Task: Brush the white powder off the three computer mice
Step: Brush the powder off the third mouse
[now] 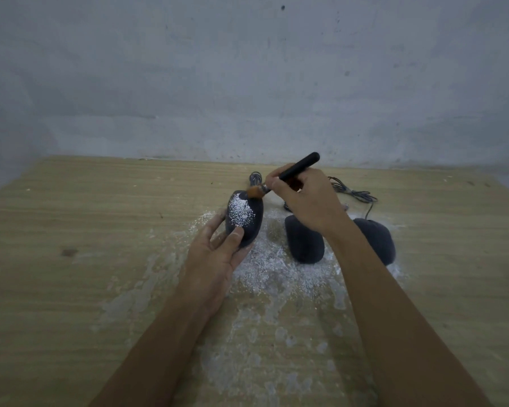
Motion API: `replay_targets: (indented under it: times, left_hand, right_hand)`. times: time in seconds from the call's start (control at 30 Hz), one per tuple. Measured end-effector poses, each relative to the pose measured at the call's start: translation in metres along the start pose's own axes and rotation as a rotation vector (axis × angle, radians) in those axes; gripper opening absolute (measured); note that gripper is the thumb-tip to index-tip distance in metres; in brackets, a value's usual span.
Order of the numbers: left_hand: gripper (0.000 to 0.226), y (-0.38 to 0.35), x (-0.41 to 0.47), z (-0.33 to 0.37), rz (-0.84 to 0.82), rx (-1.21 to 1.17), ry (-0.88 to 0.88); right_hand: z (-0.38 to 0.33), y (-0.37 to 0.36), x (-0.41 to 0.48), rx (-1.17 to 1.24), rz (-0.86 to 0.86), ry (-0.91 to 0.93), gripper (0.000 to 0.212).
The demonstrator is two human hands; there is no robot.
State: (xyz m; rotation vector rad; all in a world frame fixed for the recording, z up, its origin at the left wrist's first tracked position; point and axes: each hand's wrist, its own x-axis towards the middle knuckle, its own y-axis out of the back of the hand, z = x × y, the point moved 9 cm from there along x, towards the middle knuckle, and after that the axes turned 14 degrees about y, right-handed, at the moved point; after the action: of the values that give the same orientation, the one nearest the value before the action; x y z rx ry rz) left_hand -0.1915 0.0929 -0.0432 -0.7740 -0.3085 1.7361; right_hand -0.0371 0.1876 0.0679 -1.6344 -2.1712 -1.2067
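Step in hand looks like mouse 3 of 3: left hand [218, 254] cradles the powdered mouse [244, 221] just above the bench [71, 230] mid-back, right hand [306, 201] pinches brush [291, 171], bristles at its far end; next: sweep powder twd the near end w/ light strokes.

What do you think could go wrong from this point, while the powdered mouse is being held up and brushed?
1. The left hand holds the powdered mouse next to the middle mouse, which looks clean; powder swept rightward could land on it.
2. Loose white powder covers the table around all three mice, so setting this one down there may dirty it again.
3. The brush in the right hand works at the far end; a hard stroke might shift the mouse in that loose-looking grip.
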Motion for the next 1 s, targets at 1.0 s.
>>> replay_targets:
  times: [1.0]
  left_hand:
    - [0.044,0.005,0.000,0.002,0.034,-0.028,-0.037]
  right_hand:
    - [-0.021,0.001,0.000,-0.016,-0.132,0.023,0.012]
